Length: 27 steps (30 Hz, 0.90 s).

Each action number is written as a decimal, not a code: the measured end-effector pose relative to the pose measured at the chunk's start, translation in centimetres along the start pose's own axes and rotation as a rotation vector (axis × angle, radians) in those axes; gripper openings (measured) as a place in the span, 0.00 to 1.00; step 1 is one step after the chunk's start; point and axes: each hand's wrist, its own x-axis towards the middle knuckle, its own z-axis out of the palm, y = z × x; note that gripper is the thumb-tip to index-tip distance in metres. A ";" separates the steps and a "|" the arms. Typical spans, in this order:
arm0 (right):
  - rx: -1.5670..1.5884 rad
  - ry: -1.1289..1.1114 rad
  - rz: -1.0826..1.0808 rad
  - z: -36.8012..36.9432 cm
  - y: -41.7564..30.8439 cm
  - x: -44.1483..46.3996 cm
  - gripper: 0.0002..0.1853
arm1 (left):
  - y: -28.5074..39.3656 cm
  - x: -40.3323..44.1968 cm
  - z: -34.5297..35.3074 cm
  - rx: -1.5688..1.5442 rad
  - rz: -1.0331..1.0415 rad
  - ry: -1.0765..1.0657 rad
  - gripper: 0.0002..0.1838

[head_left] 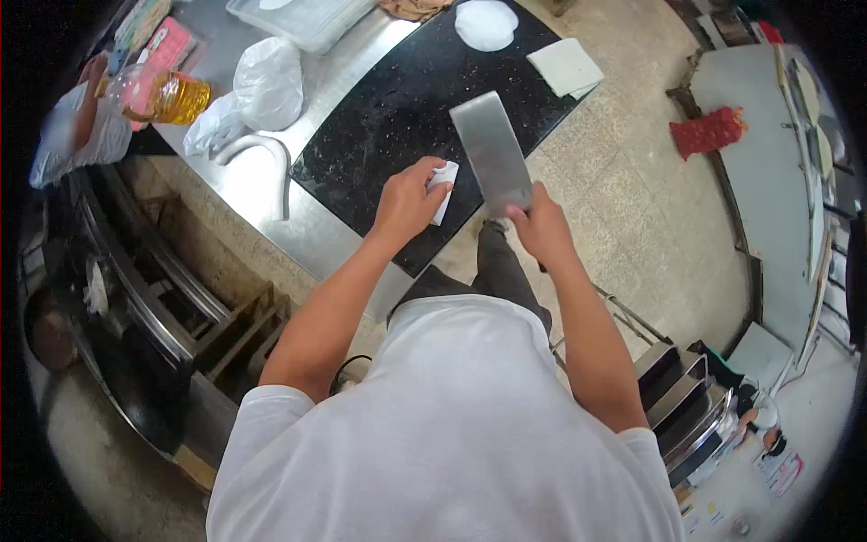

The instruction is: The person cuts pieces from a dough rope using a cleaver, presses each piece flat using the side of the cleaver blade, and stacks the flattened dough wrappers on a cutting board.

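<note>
1. Currently, the R hand [546,230] is grasping the cleaver [492,149] at its handle end; grip is clenching, w/ the thumb lying near the blade's heel.
2. Meanwhile the L hand [406,203] is pinching a small white cloth [449,173] (poss. paper) btwn thumb & fingers, so that grip is closed on it too.
3. Main relation: the cleaver's blade is lying to the R of the cloth, w/ a visible gap btwn; they aren't touching.
4. Blade's long axis is running fwd from the R grip, leaning L, away from the body; its broad face is showing to the cam. Cloth's long axis is running roughly fwd too, but leaning R, so the 2 lines are converging ahead.
5. The L hand is hanging over the near part of the black tabletop [361,135]; the blade is crossing the R edge in view. Can't tell height of either, or whether the cloth is touching the surface.
6. Farther fwd, a folded white sheet [566,68] is lying at the R edge, past the blade's tip; a round white item [486,24] is sitting L of that.
</note>
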 end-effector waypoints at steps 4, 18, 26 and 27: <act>-0.028 -0.343 -0.099 2.9 -2.4 1.2 0.20 | 1.2 -1.8 -0.7 -0.039 0.030 0.018 0.18; 0.128 -0.446 -0.015 -14.5 8.7 3.4 0.16 | 3.9 22.3 2.4 -0.548 -0.298 0.283 0.21; 0.787 -0.046 -0.137 -13.2 8.6 10.9 0.13 | 2.9 11.5 2.2 -0.144 -0.250 0.222 0.24; 0.973 0.010 -0.087 -11.2 8.3 12.5 0.12 | 1.9 8.6 1.4 -0.126 -0.267 0.246 0.24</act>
